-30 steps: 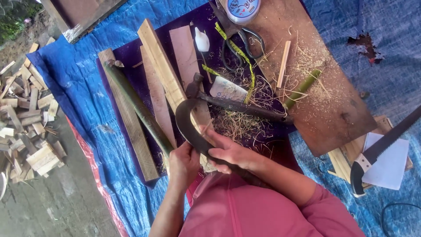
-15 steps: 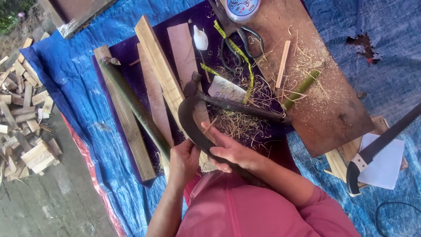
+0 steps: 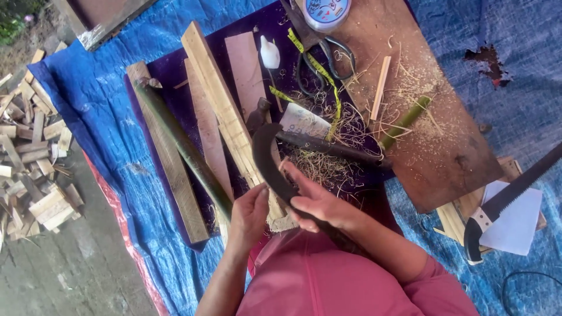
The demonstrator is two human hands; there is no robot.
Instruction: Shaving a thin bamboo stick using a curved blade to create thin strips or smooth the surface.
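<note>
- Right hand (image 3: 319, 205) is closed round a curved dark sickle (image 3: 266, 158), blade arcing toward 11 o'clock.
- Left hand (image 3: 249, 213) grips a pale wooden slat (image 3: 219, 99) (green bamboo pole (image 3: 181, 146) just beside, at 9 o'clock).

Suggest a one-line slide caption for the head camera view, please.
Both hands, left and right, grip a curved dark blade against a wooden slat over a blue tarp.
</note>
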